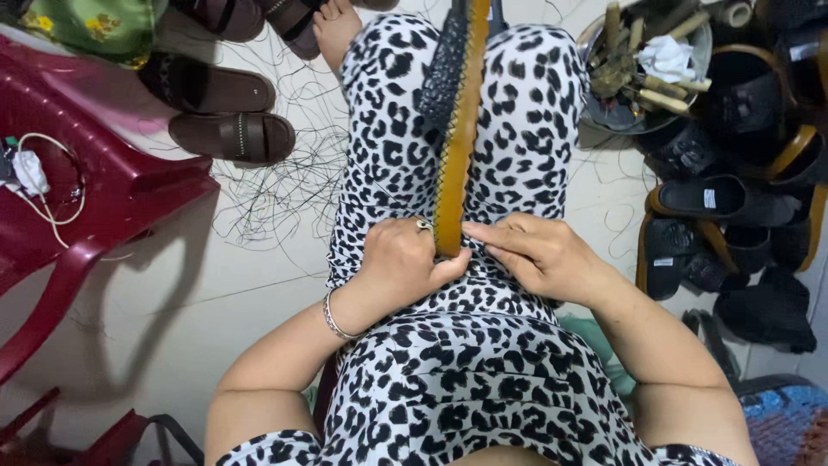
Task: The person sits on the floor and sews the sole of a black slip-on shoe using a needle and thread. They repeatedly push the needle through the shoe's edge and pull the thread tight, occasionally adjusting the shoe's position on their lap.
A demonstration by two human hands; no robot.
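Note:
A long sandal [460,129] with a tan stitched sole edge and a dark woven upper stands on edge between my knees, over my spotted black-and-white trousers. My left hand [398,263] grips its near end, thumb against the sole; a ring and a bracelet show. My right hand [539,255] rests against the same end from the right, fingers pointing at the sole edge and pinched as if on something thin; I cannot see a needle or thread in it.
A dark red plastic chair [95,198] with a white cable stands at left. Brown sandals [228,134] and loose black threads [276,185] lie on the pale floor. At right stand a metal bowl of tools [642,65] and a heap of dark sandals [733,207].

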